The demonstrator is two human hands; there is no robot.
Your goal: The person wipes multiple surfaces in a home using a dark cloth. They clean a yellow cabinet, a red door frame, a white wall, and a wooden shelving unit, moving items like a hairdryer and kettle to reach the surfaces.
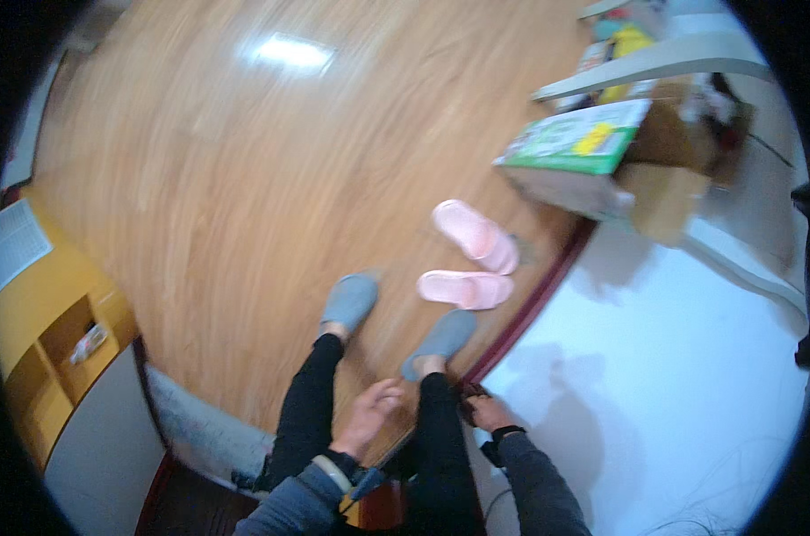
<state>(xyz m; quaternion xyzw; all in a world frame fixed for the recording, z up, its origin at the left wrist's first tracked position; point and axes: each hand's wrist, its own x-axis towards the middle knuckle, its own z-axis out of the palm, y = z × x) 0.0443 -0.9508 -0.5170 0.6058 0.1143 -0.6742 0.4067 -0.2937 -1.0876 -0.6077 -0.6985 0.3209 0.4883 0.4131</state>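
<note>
My left hand (pixel 371 415) hangs over the wood floor between my legs, its fingers partly curled, with no object seen in it. My right hand (pixel 486 410) is beside my right knee, close to the dark red baseboard and the white wall; its fingers touch or lie against something dark that I cannot make out. Grey slippers (pixel 351 301) are on my feet. A pair of pink slippers (pixel 468 290) lies just ahead of my right foot, one of them slanted. Dark straps are on both wrists, and a pale bangle is on the left one.
A green and white box (pixel 569 141) and an opened cardboard box (pixel 669 194) stand by the wall at the right, near a curved white frame (pixel 653 65). A yellow shelf unit (pixel 49 301) with a small clear packet (pixel 88 344) is at the left. A dark red baseboard (pixel 532 301) edges the floor.
</note>
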